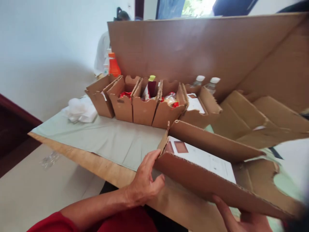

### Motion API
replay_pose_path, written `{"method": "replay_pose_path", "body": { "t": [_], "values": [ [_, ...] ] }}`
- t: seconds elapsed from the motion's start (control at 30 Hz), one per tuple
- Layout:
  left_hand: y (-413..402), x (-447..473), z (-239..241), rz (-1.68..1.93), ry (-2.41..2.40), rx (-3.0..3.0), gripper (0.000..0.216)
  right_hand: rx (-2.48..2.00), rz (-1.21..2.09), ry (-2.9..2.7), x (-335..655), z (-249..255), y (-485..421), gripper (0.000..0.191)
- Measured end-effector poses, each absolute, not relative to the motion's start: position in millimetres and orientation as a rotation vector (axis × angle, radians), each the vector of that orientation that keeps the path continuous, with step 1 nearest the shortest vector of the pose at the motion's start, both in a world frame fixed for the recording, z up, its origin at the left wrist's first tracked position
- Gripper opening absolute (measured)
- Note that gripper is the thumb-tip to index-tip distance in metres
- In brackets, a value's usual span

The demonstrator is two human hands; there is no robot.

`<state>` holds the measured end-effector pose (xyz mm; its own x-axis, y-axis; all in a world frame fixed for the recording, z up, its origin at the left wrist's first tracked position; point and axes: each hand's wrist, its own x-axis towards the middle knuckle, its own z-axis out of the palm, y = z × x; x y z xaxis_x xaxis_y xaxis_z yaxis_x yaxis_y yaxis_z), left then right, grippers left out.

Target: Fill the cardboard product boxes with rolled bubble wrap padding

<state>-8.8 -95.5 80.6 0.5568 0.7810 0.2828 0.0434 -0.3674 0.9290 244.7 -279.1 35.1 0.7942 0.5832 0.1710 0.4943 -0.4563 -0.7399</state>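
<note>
Touching the left end of an open cardboard box (193, 177) with the fingertips of the left hand (146, 180), thumb spread apart, and meeting the near wall with the right hand (248, 220), partly cut off, so impossible to judge whether clamped there. Seen at the front edge of the table (108, 170), nearer than a row of open boxes (145, 111), with a white printed panel (205, 161) inside.

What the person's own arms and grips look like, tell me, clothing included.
The left grip is a bare five-fingered hand, with no glove or watch visible; a red sleeve leaves most of that forearm uncovered. The right grip, partly out of view, is also ungloved; its sleeve can't be made out.
</note>
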Motion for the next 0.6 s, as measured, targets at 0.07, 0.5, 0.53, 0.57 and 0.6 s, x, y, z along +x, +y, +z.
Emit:
{"method": "replay_pose_path", "body": {
  "t": [0.07, 0.5, 0.53, 0.57, 0.6],
  "values": [
    [-79, -14, 78, 0.967, 0.766, 1.786, 0.067, -2.237, 0.117, -0.730, 230, 49, -244, 0.056],
    [-16, -12, 70, 0.828, 0.841, 1.932, 0.080, -2.150, 0.294, -0.772, 199, 68, -178, 0.060],
    [-19, -16, 69, 0.797, 0.853, 1.950, 0.081, -2.168, 0.311, -0.780, 199, 66, -178, 0.057],
    [-23, -19, 68, 0.776, 0.870, 1.960, 0.082, -2.180, 0.315, -0.790, 198, 63, -178, 0.055],
    [-27, -22, 66, 0.766, 0.891, 1.962, 0.083, -2.184, 0.309, -0.800, 198, 60, -177, 0.053]
  ]
}}
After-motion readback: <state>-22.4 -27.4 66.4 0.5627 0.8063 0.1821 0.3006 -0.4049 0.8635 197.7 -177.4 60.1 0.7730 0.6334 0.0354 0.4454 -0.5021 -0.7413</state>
